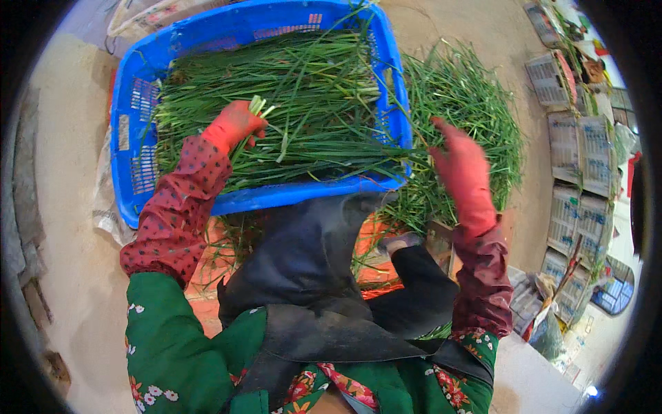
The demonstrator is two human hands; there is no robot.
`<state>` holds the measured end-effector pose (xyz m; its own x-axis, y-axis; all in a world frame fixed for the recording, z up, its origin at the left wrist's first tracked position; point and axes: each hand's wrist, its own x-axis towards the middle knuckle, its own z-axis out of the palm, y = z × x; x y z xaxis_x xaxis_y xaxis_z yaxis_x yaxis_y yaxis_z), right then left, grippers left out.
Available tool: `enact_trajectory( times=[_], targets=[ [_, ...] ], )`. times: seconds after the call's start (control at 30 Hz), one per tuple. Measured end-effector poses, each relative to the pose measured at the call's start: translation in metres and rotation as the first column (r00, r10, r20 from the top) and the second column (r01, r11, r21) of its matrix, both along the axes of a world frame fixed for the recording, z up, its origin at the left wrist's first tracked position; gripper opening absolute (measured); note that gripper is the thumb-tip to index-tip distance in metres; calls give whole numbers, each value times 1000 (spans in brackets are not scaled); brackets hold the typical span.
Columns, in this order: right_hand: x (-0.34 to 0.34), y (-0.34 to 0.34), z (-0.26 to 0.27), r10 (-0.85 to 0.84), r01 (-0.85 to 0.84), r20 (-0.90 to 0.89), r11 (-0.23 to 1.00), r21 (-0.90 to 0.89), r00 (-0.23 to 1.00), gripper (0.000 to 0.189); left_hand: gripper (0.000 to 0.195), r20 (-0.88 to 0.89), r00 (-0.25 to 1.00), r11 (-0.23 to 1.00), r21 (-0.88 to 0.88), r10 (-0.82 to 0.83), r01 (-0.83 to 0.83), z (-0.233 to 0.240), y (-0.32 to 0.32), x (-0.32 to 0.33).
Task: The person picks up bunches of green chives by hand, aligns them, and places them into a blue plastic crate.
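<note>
My left hand [238, 124], in a red rubber glove and a dotted sleeve cover, is closed on a few green stalks [261, 107], their pale ends sticking up past the fingers. It is over the left part of a blue plastic basket [305, 195] filled with long green leafy stalks [279, 67]. Beyond the basket's right rim, my right hand [460, 165], gloved in red too, is blurred above a loose heap of green leaves [465, 98]. Its fingers point toward the basket; whether they grip a thin strand beside them cannot be told.
Grey-white plastic crates [582, 155] are stacked along the right side, with bags and a stick near the lower ones. A pale container [155, 15] stands behind the basket. A white sack [106, 207] lies by its left edge. Orange material [207, 305] with leaf scraps is under my legs.
</note>
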<state>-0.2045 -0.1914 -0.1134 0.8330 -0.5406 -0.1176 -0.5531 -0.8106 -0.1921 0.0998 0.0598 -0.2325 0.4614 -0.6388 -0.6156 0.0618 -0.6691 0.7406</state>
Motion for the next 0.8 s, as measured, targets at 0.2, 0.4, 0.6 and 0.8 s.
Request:
enact_trajectory(
  times=[0.2, 0.4, 0.6, 0.8],
  targets=[
    [80, 69, -113, 450, -455, -108, 890, -26, 887, 71, 23, 38, 993, 993, -34, 112, -111, 36, 17, 11],
    [65, 35, -202, 444, -289, -491, 887, 360, 750, 46, 25, 37, 984, 982, -84, 172, -168, 70, 47, 8],
    [73, 26, -24, 86, 138, -264, 676, 724, 961, 24, 23, -27, 984, 967, -184, 176, -178, 121, 77, -20],
    [3, 27, 9, -329, 352, -177, 612, 708, 928, 27, 14, -228, 962, 949, -307, -151, 76, 167, 61, -99]
  ],
)
